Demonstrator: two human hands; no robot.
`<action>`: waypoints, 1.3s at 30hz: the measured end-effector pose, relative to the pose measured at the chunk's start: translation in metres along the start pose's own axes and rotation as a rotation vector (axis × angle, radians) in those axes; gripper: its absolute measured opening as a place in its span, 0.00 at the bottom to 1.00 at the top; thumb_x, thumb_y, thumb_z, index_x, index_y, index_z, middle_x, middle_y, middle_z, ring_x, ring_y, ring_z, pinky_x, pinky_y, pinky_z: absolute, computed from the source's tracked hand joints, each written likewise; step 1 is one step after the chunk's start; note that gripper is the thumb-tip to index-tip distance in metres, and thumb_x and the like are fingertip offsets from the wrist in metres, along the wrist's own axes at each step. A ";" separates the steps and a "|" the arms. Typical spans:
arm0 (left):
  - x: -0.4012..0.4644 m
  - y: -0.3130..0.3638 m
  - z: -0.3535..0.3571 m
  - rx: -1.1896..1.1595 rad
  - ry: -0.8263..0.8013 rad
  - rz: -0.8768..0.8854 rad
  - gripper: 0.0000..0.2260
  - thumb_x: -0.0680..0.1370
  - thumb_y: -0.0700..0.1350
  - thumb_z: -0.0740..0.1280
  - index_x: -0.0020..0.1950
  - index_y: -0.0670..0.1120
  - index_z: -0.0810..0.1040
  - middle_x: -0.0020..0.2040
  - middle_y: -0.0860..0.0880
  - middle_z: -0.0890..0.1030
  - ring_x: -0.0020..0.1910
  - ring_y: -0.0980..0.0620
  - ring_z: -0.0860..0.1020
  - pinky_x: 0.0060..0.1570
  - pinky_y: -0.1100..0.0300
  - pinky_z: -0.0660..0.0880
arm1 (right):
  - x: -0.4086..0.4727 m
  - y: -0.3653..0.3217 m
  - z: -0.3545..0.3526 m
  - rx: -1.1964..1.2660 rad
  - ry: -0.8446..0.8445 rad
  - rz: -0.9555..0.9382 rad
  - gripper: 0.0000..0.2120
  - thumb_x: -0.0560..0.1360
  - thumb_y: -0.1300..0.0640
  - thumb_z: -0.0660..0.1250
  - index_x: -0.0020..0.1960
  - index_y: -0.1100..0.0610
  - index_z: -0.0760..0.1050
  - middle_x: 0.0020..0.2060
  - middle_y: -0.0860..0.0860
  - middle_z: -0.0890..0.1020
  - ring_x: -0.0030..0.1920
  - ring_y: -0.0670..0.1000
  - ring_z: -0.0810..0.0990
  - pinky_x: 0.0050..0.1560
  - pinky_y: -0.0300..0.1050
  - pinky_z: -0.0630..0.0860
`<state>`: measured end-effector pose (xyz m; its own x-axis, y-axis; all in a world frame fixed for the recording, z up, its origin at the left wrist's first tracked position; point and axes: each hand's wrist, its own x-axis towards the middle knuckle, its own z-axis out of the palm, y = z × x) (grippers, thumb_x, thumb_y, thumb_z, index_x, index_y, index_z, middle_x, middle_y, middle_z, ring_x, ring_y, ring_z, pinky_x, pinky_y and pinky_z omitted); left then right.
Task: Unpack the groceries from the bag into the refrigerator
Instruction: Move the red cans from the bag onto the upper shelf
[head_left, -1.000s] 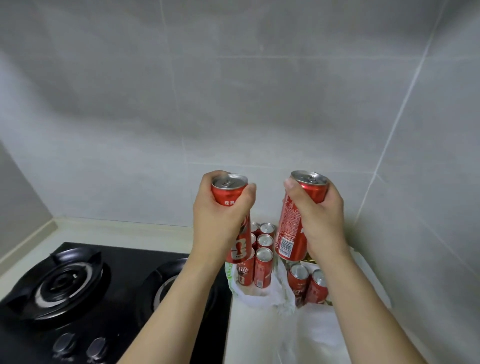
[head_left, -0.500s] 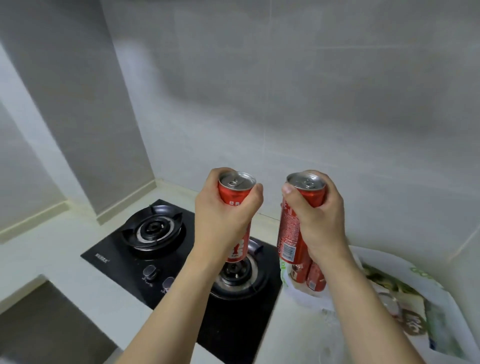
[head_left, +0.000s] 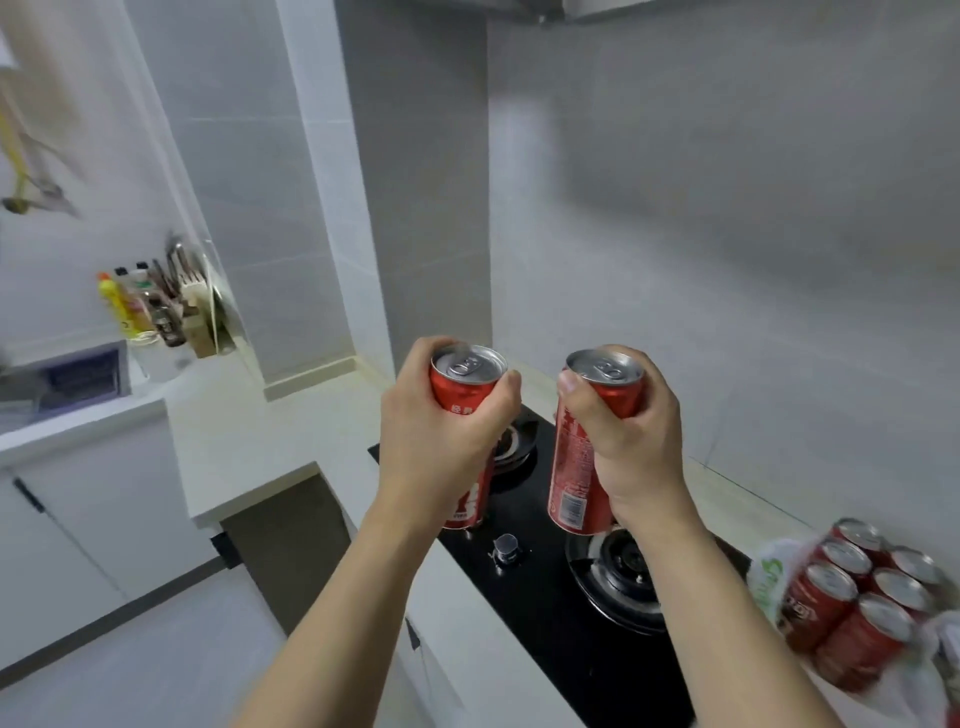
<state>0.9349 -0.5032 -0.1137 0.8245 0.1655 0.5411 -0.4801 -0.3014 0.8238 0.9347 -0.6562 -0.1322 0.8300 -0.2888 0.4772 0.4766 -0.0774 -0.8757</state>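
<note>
Each grip holds a can (head_left: 464, 395) above the black stove (head_left: 561, 613).

Grey tiled walls (head_left: 727, 234), white countertop (head_left: 249, 441)

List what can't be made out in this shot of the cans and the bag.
- Bag, head view: cut off by the right edge, blurred; its other contents cannot be told.
- Left can: the label is mostly covered by the left hand.
- Right can: its print is too small to read.
- Refrigerator: not in view.
</note>
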 end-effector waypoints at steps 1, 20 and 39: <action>0.002 -0.004 -0.012 0.010 0.015 -0.001 0.14 0.70 0.50 0.76 0.52 0.53 0.75 0.41 0.58 0.81 0.40 0.62 0.81 0.38 0.68 0.77 | 0.000 0.001 0.014 0.014 -0.025 0.002 0.17 0.63 0.41 0.73 0.46 0.49 0.77 0.40 0.48 0.82 0.43 0.52 0.82 0.45 0.50 0.81; 0.000 -0.059 -0.241 0.285 0.377 -0.038 0.15 0.68 0.56 0.73 0.50 0.59 0.72 0.43 0.60 0.79 0.44 0.65 0.79 0.39 0.73 0.75 | -0.046 -0.002 0.257 0.231 -0.455 0.065 0.21 0.63 0.40 0.74 0.48 0.52 0.76 0.41 0.54 0.80 0.43 0.60 0.81 0.48 0.63 0.80; -0.081 -0.032 -0.391 0.675 0.974 -0.180 0.12 0.68 0.53 0.74 0.47 0.53 0.75 0.41 0.60 0.81 0.37 0.58 0.81 0.34 0.67 0.77 | -0.151 -0.050 0.438 0.525 -1.093 0.054 0.21 0.62 0.37 0.70 0.50 0.47 0.75 0.41 0.42 0.81 0.44 0.46 0.81 0.44 0.44 0.80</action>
<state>0.7658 -0.1396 -0.1177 0.1508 0.8094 0.5676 0.1129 -0.5845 0.8035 0.9122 -0.1905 -0.1284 0.5385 0.6972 0.4731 0.2829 0.3793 -0.8810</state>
